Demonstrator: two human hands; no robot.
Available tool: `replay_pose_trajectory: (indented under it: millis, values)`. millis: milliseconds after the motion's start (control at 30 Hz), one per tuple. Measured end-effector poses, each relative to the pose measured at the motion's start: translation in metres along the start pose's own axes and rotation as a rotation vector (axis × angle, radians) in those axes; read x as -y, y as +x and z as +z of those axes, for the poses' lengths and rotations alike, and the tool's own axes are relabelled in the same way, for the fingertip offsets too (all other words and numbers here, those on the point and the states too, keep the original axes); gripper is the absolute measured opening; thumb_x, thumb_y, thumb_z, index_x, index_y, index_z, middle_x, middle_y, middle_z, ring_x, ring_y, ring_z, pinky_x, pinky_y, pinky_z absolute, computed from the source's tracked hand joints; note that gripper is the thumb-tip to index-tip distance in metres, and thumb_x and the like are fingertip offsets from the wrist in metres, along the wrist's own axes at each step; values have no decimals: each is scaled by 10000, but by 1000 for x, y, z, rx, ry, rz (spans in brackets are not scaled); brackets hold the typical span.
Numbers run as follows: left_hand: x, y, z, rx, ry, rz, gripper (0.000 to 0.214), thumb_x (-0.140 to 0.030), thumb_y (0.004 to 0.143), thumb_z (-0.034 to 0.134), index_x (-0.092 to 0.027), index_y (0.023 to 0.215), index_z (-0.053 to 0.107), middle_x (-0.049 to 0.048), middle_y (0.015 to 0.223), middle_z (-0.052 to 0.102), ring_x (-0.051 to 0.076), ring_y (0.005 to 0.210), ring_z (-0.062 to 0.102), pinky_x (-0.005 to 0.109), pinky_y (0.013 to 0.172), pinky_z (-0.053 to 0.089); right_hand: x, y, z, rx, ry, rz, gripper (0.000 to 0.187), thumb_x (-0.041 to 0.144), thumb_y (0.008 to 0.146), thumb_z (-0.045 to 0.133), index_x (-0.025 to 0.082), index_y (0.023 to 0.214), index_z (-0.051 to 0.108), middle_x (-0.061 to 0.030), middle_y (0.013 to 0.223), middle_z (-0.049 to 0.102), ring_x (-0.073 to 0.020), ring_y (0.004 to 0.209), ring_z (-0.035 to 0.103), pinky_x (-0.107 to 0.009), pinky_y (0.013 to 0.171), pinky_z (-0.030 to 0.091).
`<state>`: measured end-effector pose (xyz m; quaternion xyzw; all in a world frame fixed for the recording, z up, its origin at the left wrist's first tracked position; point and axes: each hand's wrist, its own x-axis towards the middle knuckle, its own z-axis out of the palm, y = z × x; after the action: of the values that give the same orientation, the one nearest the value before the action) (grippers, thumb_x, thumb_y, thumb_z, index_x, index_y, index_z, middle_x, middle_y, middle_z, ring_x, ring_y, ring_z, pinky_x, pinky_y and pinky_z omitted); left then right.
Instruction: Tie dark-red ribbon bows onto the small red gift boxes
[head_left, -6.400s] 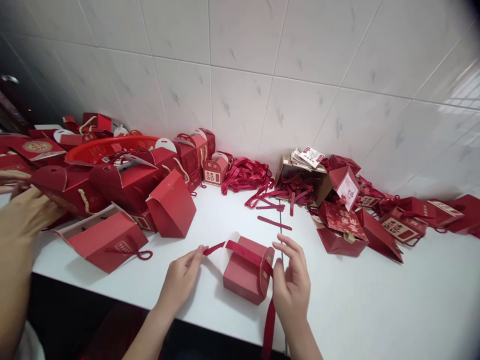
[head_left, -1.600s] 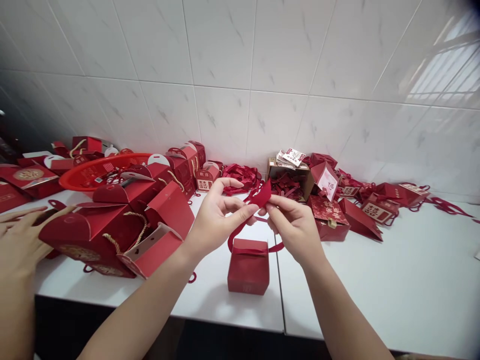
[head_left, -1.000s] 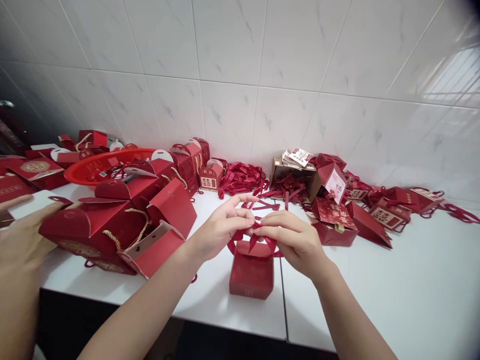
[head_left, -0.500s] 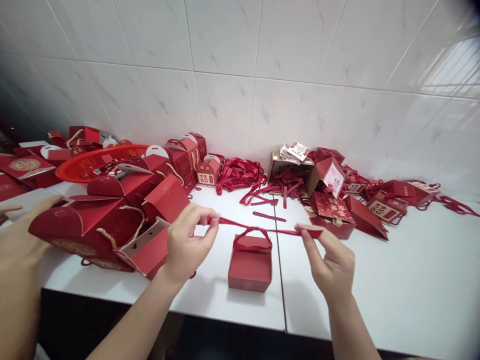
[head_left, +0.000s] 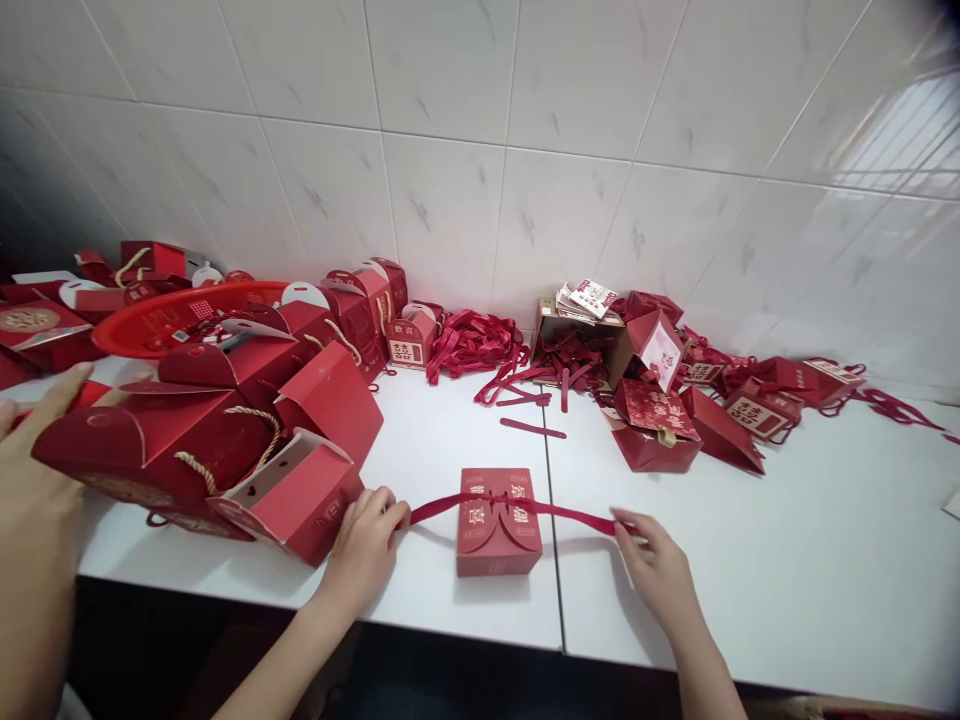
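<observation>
A small red gift box (head_left: 499, 556) with gold characters sits on the white table in front of me, its curved top flaps folded down flat. A dark red ribbon (head_left: 576, 516) crosses the top through slots near the middle and stretches out to both sides. My left hand (head_left: 369, 545) is closed on its left end, low over the table beside an open red carton (head_left: 289, 505). On the other side, my right hand (head_left: 652, 555) pinches the right end between thumb and fingers. Neither hand touches the box.
Larger red boxes with rope handles (head_left: 161, 440) crowd the left, near another person's hand (head_left: 52, 430). Behind them is a red plastic basket (head_left: 142, 325). A ribbon heap (head_left: 476, 340) and an open box of strips (head_left: 551, 325) stand by the tiled wall (head_left: 442, 200). More boxes (head_left: 652, 430) lie right.
Both my hands have come down and apart, pulling the ribbon. Its raised loop has drawn down flat, and the box's top flaps have closed. The other person's hand at left has shifted.
</observation>
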<state>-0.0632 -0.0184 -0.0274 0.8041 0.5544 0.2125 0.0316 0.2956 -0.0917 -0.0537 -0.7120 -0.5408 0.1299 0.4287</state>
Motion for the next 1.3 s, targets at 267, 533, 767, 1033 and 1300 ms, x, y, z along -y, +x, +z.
replay_pose_trajectory:
  millis: [267, 533, 767, 1033, 1300]
  values:
    - [-48, 21, -13, -147, -562, 3, 147, -212, 853, 484, -224, 946, 598, 73, 1086, 548, 232, 1081, 519, 411, 928, 421, 72, 15, 17, 200, 170, -162, 394, 420, 943, 382, 226, 1243, 548, -104, 1167, 611, -236, 1103, 567, -409, 941, 462]
    - [-70, 30, -2, -12, -701, -9, 217, -285, 847, 545, -256, 1040, 639, 77, 1177, 465, 225, 1159, 487, 410, 1015, 408, 111, 12, 30, 574, 204, -201, 543, 457, 926, 436, 256, 1423, 356, -73, 1389, 491, -237, 1259, 464, -416, 1047, 376]
    - [-66, 28, -3, -26, -663, 2, 228, -258, 818, 564, -250, 1027, 656, 78, 1156, 484, 220, 1121, 523, 369, 957, 475, 115, 9, 35, 581, 204, -198, 625, 414, 877, 518, 231, 1439, 312, -100, 1263, 582, -247, 1120, 567, -400, 955, 443]
    - [-64, 29, -5, 14, -671, -5, 241, -256, 830, 556, -258, 1051, 654, 76, 1164, 487, 219, 1135, 518, 372, 975, 465, 115, 13, 28, 660, 157, -165, 801, 443, 785, 636, 300, 1465, 239, -41, 1025, 662, -207, 824, 615, -336, 787, 479]
    - [-66, 31, -10, 72, -711, 5, 221, -248, 822, 556, -258, 1031, 624, 56, 1120, 477, 195, 1129, 506, 340, 977, 444, 130, 23, 21, 720, -3, -230, 599, 348, 792, 599, 303, 1345, 374, 55, 622, 535, -151, 537, 510, -240, 543, 368]
